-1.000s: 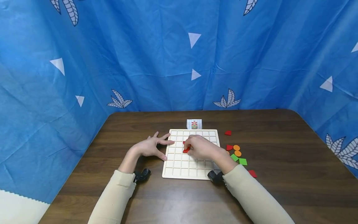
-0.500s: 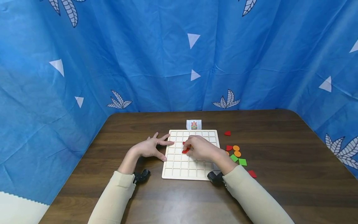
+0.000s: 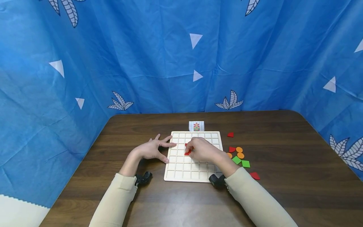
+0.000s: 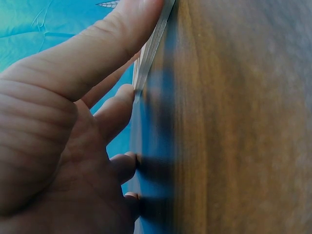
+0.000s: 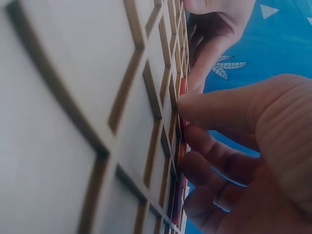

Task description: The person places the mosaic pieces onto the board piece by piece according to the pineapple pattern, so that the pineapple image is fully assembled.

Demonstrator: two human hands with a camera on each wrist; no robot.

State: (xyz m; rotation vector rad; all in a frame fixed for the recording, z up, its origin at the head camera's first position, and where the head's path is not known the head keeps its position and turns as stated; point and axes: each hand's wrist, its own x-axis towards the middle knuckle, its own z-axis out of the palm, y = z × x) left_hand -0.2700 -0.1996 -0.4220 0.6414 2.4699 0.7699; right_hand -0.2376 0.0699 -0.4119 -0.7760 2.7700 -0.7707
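A cream gridded wooden board (image 3: 178, 175) lies on the table. My left hand (image 3: 150, 149) rests at its left edge, fingers spread, thumb and forefinger touching the rim. Over the middle cells, my right hand (image 3: 202, 149) has thumb and forefinger pinched at a red tile (image 3: 187, 153) at board level. More red shows just above that tile, partly covered by the fingers. In the right wrist view, the thumb (image 5: 195, 107) and curled fingers meet at the board's surface, with red and orange pieces seen edge-on beside them. The tile's full outline is hidden.
Right of the board lie loose red pieces (image 3: 255, 175), orange discs (image 3: 240, 155) and green tiles (image 3: 245, 164). A small printed pattern card (image 3: 196, 126) sits behind the board's far edge. A blue curtain (image 3: 170, 56) hangs behind the brown table (image 3: 283, 189).
Both hands stay almost in place, the right one still at the red tile. The head view shifts very slightly.
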